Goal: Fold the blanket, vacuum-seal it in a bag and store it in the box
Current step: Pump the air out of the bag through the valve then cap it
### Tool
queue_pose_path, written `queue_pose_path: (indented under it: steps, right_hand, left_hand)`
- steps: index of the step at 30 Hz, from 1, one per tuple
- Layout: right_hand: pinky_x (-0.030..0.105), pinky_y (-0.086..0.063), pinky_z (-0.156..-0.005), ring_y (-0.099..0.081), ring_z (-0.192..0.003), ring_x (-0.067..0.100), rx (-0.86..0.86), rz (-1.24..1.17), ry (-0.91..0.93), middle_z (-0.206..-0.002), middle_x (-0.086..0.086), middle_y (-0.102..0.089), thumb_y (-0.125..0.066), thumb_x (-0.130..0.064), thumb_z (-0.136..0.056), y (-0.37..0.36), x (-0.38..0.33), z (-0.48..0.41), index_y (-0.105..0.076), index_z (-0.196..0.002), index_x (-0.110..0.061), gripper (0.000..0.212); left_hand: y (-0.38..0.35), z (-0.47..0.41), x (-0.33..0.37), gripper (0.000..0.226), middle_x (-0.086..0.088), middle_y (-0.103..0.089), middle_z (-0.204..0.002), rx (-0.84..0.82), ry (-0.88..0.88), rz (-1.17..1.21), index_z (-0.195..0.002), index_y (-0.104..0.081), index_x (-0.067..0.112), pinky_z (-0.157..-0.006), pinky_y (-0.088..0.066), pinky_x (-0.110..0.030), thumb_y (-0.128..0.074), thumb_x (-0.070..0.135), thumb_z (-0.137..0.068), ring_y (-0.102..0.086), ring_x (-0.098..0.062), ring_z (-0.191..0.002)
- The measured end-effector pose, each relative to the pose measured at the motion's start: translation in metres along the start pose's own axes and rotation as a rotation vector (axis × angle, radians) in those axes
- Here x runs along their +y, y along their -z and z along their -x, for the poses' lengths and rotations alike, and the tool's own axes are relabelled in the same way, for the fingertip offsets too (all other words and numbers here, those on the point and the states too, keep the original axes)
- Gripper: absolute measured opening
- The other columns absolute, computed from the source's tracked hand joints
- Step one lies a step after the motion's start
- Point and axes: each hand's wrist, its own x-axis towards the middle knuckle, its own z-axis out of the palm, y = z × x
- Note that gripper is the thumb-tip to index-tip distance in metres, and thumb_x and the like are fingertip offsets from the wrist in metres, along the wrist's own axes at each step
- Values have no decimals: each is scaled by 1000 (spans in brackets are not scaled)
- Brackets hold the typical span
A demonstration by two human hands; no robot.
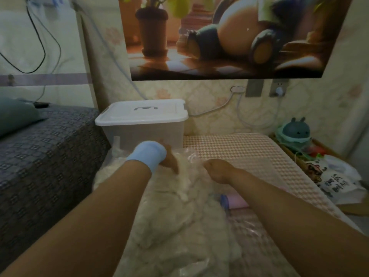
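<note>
Left hand [169,159] pressed into blanket [169,206], grip unclear; right hand [218,170] fisted on bag [191,156].

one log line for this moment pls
stage: bagging | left hand: pushing white blanket into clear bag | right hand: gripping bag edge | box: lid on
</note>
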Motion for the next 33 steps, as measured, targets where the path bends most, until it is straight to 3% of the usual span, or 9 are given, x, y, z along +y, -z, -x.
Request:
queue_pose_path:
  steps: [2,6,12,15,19,24,28,31,33]
  right_hand:
    - [30,-22,-116,-28,-147,26,-68,216,-11,-163,8,-25,-36,-35,-107,7,13,-5,-26,-156,-20,53]
    - [43,-18,-120,-21,-149,33,-298,558,-110,-167,10,-5,-30,-61,-101,-3,58,-20,-4,-159,-29,71]
    - [49,-15,-121,-16,-150,37,-244,661,-147,-166,8,10,-27,-66,-99,1,83,-34,3,-158,-35,73]
    - [69,-4,-114,-11,-151,37,-162,640,-214,-167,3,2,-32,-71,-96,-3,78,-28,-6,-156,-45,70]
    - [68,-7,-116,-22,-147,36,-35,545,-185,-161,9,-27,-39,-47,-102,-7,46,-12,-29,-155,-28,57]
    - [43,-41,-107,-52,-128,26,325,-15,427,-139,5,-58,-39,-36,-104,-33,-28,46,-59,-134,-20,39]
    - [67,-7,-117,4,-153,24,114,139,484,-167,-2,3,-26,-64,-97,-89,-57,95,-13,-152,-52,57]
    - [72,9,-109,38,-143,25,57,232,402,-152,-17,43,-30,-75,-91,-109,-44,106,17,-143,-65,70]
    - [75,6,-108,43,-140,25,24,263,390,-148,-19,48,-32,-78,-89,-114,-44,108,20,-141,-66,75]
  left_hand:
    - [-4,1,33,91,-6,-15,-160,158,-158,63,-152,-23,27,-117,-21,-46,-56,70,-79,-19,-30,-145]
    - [-45,-22,33,130,4,9,-161,-36,-2,-5,-152,2,38,-112,-5,-67,-51,95,-48,5,-33,-147]
    - [-52,-36,19,134,-2,4,-161,-65,103,142,-152,-5,33,-111,-8,-68,-54,95,-44,8,-37,-146]
    - [-52,-34,22,128,-3,11,-161,-48,106,13,-152,-16,32,-108,2,-72,-36,101,-46,13,-34,-146]
    - [-62,-10,16,84,0,-22,-156,469,-28,12,-138,-44,36,-114,-13,-52,-26,87,-74,-17,-25,-143]
    - [-78,35,-8,22,-2,-53,-119,901,-89,305,-104,-61,24,-93,-37,-38,-49,39,-92,-45,-24,-114]
    - [-119,76,-34,53,-2,-41,-138,859,71,263,-125,-48,35,-105,-29,-52,-34,65,-83,-35,-27,-130]
    - [-155,83,-51,78,9,19,-158,509,118,255,-144,4,54,-109,5,-66,-24,83,-77,24,-24,-144]
    - [-165,84,-59,83,11,34,-152,436,96,246,-140,18,57,-106,9,-69,-23,87,-74,37,-24,-138]
